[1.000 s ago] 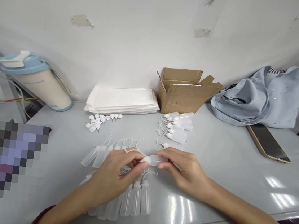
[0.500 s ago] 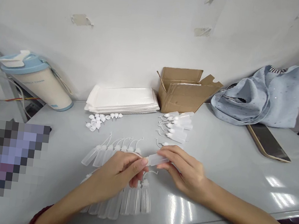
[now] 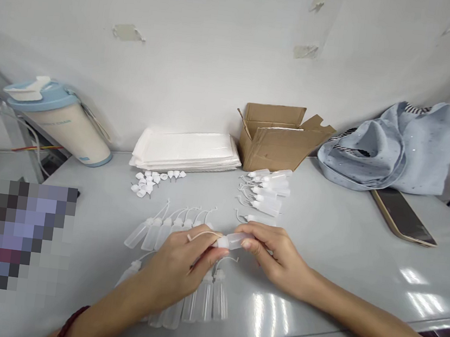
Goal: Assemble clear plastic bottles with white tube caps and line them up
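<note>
Between my two hands is a small translucent squeeze bottle (image 3: 236, 240), lying almost level above the table. My left hand (image 3: 187, 259) pinches its white cap end, from which a thin white tether curves out to the left. The fingers of my right hand (image 3: 275, 254) close around the bottle's base. Beyond my left hand a row of similar bottles (image 3: 152, 234) lies on the table, their tethers pointing to the back. A second row (image 3: 205, 300) lies nearer, partly hidden under my left forearm. More bottles with thin tips (image 3: 267, 204) are piled behind my right hand.
Small white needle caps (image 3: 145, 180) lie loose before a stack of white sheets or pouches (image 3: 186, 151). An open cardboard box (image 3: 279, 148) stands at the wall. A tumbler (image 3: 60, 121) is at left; a blue cloth bag (image 3: 392, 145) and a phone (image 3: 403, 216) are at right.
My left hand has turned, so the white cap and its tether now show more plainly. My right thumb has come up onto the bottle's side. Both hands still hold the bottle.
</note>
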Motion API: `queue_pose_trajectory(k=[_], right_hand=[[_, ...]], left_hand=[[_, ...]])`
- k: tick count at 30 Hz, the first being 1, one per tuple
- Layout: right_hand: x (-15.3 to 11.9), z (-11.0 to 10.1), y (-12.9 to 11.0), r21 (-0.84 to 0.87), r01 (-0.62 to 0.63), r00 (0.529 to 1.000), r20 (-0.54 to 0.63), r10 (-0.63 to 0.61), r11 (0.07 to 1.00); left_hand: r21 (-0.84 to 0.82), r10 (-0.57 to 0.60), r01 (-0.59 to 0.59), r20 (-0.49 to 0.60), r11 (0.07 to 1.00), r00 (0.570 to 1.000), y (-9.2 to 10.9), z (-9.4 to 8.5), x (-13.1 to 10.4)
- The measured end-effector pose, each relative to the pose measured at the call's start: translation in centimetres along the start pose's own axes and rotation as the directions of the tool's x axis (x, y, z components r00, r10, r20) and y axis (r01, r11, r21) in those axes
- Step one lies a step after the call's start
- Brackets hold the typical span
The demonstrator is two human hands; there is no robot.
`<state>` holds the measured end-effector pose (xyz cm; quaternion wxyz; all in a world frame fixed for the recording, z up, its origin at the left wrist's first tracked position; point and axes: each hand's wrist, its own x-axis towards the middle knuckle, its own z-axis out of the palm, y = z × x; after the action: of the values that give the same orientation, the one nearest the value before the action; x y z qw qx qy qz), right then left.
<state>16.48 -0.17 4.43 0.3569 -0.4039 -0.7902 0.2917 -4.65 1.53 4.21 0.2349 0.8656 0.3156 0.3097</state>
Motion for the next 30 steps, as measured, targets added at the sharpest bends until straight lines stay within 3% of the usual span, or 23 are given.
queue_pose_trajectory(k=[4,8,11,16,20,25,30], right_hand=[[-0.2,0.2,0.1,-0.010,0.065,0.995,-0.076,-0.065,0.998],[-0.5,0.7,0.5,-0.074,0.233,0.959,-0.149,-0.241,0.970],[-0.5,0.7,0.7,-0.085,0.256,0.955,-0.130,-0.266,0.963],[-0.3,0.1,0.3,0.027,0.104,0.994,-0.031,-0.103,0.994],[0.0,-0.3,-0.2,0.226,-0.109,0.994,0.054,0.099,0.968],[0.1,-0.2,0.4,0.530,-0.404,0.915,0.239,0.325,0.746],[0.1,0.0,1.2,0.638,-0.491,0.871,0.335,0.360,0.593]], left_hand=[[-0.083,-0.147,0.153,0.073,0.985,0.986,0.3,-0.5,0.4],[-0.141,-0.175,0.199,0.164,0.970,0.971,0.8,-0.7,0.8],[-0.119,-0.166,0.187,0.165,0.975,0.972,0.7,-0.5,0.7],[0.009,0.098,-0.098,0.020,0.995,0.995,0.3,-0.3,0.3],[0.105,0.207,-0.204,-0.026,0.973,0.978,0.3,-0.2,0.0],[0.257,0.295,-0.282,-0.014,0.924,0.955,0.3,0.0,-0.3],[0.436,0.429,-0.404,0.046,0.804,0.902,0.3,0.1,-0.3]])
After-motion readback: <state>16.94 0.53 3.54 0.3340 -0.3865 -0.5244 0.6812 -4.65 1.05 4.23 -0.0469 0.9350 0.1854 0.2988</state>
